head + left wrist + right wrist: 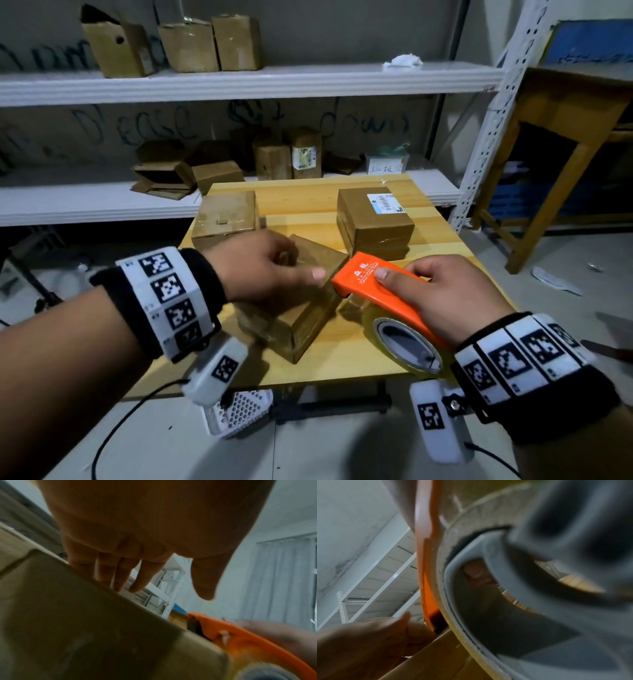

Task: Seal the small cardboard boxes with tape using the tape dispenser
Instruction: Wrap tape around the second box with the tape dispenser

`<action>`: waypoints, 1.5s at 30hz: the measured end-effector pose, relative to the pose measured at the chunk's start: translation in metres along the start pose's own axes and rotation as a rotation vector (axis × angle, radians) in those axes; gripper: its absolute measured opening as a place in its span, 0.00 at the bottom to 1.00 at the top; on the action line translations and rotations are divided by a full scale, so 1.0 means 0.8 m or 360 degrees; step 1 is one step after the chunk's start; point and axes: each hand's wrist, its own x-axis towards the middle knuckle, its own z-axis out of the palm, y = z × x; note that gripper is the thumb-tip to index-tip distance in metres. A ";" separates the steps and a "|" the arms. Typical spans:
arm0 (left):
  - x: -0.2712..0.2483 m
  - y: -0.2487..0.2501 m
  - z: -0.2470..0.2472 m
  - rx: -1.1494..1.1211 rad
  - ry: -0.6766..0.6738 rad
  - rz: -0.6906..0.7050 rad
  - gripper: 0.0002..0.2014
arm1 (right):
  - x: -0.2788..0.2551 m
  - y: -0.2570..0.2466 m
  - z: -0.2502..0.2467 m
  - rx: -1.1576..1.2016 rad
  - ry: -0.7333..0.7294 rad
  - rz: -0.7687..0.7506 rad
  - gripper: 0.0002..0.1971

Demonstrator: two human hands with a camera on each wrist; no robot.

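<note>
My left hand [263, 265] rests flat on the box [301, 308]. My right hand [442, 294] grips the tape dispenser [373, 284] at its edge; next comes pulling tape across.

Blurred tape roll [488, 574], perhaps hiding right hand's fingers [476, 574]; dispenser's [373, 284] blade unseen.

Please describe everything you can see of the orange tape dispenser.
The tape dispenser is a curved orange plastic shell with printed lettering, arched over a roll of clear yellowish tape with a grey core. The right hand grips it from above, one finger through the core. Its front end meets the near box, which the left hand holds on the wooden table.
</note>
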 end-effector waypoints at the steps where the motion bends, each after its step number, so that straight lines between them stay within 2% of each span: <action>1: -0.003 0.005 0.006 0.0137 -0.0054 0.0014 0.53 | 0.000 0.000 0.000 0.0002 -0.0001 0.0001 0.25; 3: -0.003 0.009 0.016 0.0438 -0.0069 0.0041 0.53 | 0.000 0.001 -0.001 0.0013 0.0002 -0.0001 0.25; 5: -0.001 0.008 0.021 0.0574 -0.0001 0.0061 0.48 | 0.000 0.001 0.000 0.0026 0.0000 -0.0004 0.25; 8: -0.002 0.008 0.021 0.0466 0.0056 0.0057 0.39 | 0.000 0.004 0.000 0.0009 -0.0020 -0.0001 0.27; 10: -0.004 0.008 0.022 0.0417 0.0075 0.0049 0.37 | -0.001 0.005 -0.001 0.0015 -0.0050 0.0007 0.28; 18: -0.006 0.010 0.027 0.0331 0.0140 0.0024 0.38 | -0.009 0.007 -0.004 -0.0014 -0.0135 0.0012 0.26; 33: 0.002 0.000 0.029 0.0356 0.0185 0.0073 0.46 | -0.026 0.021 -0.018 -0.0039 -0.0149 -0.0001 0.27; 45: 0.011 -0.017 0.019 0.0093 0.0167 0.0064 0.49 | -0.039 0.031 -0.028 0.0035 -0.0186 0.0033 0.24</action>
